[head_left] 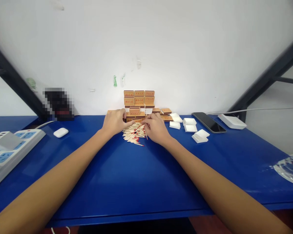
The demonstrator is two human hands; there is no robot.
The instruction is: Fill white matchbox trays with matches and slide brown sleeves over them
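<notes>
Both hands (114, 122) partly hide loose matches (134, 132) and lower matchboxes (134, 111).

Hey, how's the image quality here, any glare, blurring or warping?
All in the head view: soft, fairly even light on the white wall; a faint sheen across the blue table; bright glints on the clear plastic item, stretched at the right edge; small print on the matchboxes looks soft; a pixelated patch at left.

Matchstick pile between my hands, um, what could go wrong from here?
The loose matches might scatter across the blue table if the left hand or right hand sweeps sideways. The matchbox stack stands just behind both hands, so a forward bump could topple it.
</notes>
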